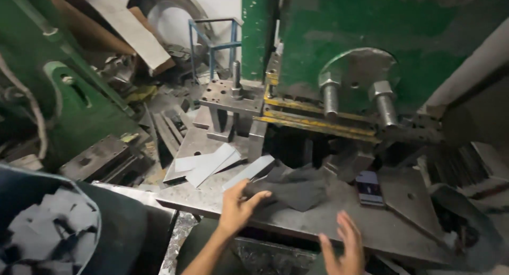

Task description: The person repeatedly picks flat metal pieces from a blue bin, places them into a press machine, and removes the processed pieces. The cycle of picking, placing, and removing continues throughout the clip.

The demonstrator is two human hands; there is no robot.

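Both hands (pixel 286 227) flank dark cloth (pixel 297 190), left touching it.

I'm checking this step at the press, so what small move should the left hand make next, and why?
Probably close the left hand on the dark cloth. Its fingers already rest on the cloth's near edge on the metal table, while the right hand hovers open and empty, so a grasp seems the shortest step.

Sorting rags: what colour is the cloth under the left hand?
Dark grey, nearly black cloth; head view.
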